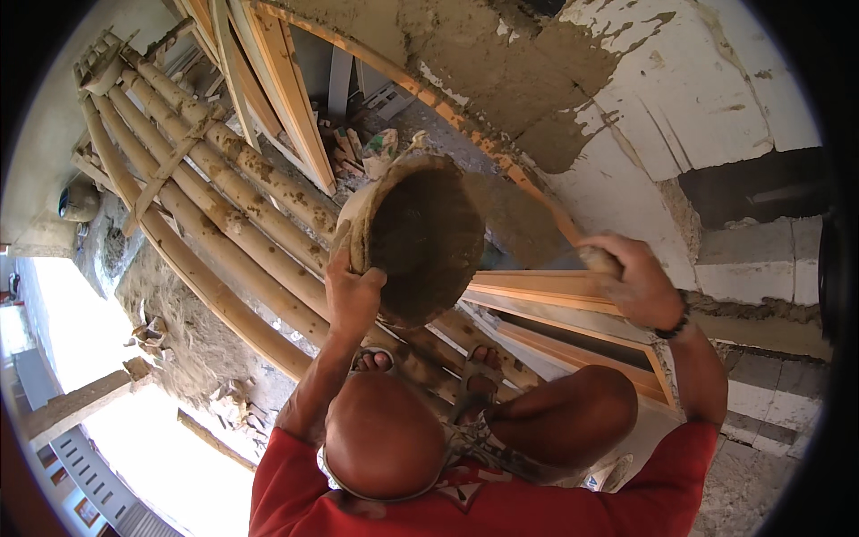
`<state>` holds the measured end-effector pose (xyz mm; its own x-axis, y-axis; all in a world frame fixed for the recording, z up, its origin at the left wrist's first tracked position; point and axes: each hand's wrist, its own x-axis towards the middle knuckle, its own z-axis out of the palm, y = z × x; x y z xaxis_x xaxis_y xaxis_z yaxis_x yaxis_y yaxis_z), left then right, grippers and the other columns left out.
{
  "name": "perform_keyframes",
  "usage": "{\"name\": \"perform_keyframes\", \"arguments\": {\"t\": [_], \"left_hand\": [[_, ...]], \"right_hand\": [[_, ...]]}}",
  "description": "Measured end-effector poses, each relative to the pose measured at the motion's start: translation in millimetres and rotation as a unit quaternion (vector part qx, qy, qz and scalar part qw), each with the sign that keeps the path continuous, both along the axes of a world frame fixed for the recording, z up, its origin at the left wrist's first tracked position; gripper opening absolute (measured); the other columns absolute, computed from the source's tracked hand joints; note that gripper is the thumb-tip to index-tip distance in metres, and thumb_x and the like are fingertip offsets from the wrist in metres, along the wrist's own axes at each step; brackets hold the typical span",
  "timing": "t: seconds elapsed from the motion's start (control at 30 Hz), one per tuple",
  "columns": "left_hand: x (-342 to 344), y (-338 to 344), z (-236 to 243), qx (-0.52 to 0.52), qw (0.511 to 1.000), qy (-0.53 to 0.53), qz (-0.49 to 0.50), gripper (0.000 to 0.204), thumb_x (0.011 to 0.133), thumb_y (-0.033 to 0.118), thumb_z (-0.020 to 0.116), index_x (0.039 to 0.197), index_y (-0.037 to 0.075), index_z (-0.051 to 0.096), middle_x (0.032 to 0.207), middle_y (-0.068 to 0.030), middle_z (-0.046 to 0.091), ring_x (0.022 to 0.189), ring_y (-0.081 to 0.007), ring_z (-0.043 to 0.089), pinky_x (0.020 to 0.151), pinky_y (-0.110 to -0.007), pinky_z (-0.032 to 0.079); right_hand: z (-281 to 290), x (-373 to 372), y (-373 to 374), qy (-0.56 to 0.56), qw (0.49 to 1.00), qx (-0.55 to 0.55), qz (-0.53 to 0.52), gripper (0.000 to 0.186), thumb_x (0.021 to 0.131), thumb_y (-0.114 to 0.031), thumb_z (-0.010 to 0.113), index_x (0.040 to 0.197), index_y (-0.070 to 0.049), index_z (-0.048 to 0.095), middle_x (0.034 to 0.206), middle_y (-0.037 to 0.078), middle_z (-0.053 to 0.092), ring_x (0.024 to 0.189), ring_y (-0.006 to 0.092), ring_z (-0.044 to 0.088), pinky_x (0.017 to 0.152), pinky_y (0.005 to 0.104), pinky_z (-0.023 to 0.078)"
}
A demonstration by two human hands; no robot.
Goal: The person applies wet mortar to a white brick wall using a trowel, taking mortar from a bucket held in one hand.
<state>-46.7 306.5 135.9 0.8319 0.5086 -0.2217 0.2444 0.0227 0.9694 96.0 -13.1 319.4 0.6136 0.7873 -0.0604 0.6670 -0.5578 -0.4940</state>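
My left hand [352,294] is closed on the near left rim of a mortar-caked bucket [356,217], thumb over the edge. The bucket is tilted so that its mouth faces me, and wet grey-brown mortar [420,246] coats the inside. On the right, my right hand [637,279] wraps round the handle of a trowel [521,221]. Its broad blade, smeared by motion, points left toward the bucket's right rim. Whether the blade touches the rim I cannot tell. A dark band circles my right wrist.
I squat in sandals on a scaffold of bamboo poles [201,201] running to the upper left, where another bucket [101,72] stands. An orange-brown wooden frame [394,76] borders the opening ahead. Wet mortar [537,85] covers part of the white block wall [716,98] on the right.
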Motion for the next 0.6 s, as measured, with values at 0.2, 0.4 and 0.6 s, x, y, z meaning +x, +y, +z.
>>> {"name": "perform_keyframes", "arguments": {"t": [0.2,0.4,0.6], "left_hand": [[20,-18,22,0.075,0.995,0.000,-0.068,0.065,0.071,0.006,0.065,0.134,-0.008,0.057,0.152,-0.0237,0.048,0.129,-0.0375,0.057,0.105,-0.038,0.046],[26,-26,41,0.134,0.985,-0.064,-0.090,0.059,0.069,0.004,0.065,0.127,-0.007,0.061,0.157,-0.0227,0.042,0.130,-0.0397,0.054,0.105,-0.040,0.045],[26,-36,44,0.166,0.974,-0.076,-0.136,0.061,0.070,0.001,0.062,0.130,-0.005,0.060,0.159,-0.0222,0.039,0.134,-0.0346,0.051,0.108,-0.038,0.042]], "right_hand": [[-52,-7,69,-0.235,0.936,-0.262,0.030,0.030,0.092,-0.016,0.062,0.120,-0.004,0.063,0.092,0.021,0.064,0.089,0.0344,0.069,0.076,0.0452,0.055],[-118,8,67,-0.192,0.941,-0.273,0.049,0.033,0.091,-0.016,0.061,0.121,-0.005,0.064,0.089,0.023,0.066,0.088,0.0383,0.069,0.076,0.0484,0.056],[-179,-14,40,-0.012,0.995,-0.093,0.039,0.038,0.085,-0.021,0.069,0.119,-0.006,0.064,0.095,0.021,0.071,0.085,0.0414,0.070,0.078,0.0469,0.057]]}}
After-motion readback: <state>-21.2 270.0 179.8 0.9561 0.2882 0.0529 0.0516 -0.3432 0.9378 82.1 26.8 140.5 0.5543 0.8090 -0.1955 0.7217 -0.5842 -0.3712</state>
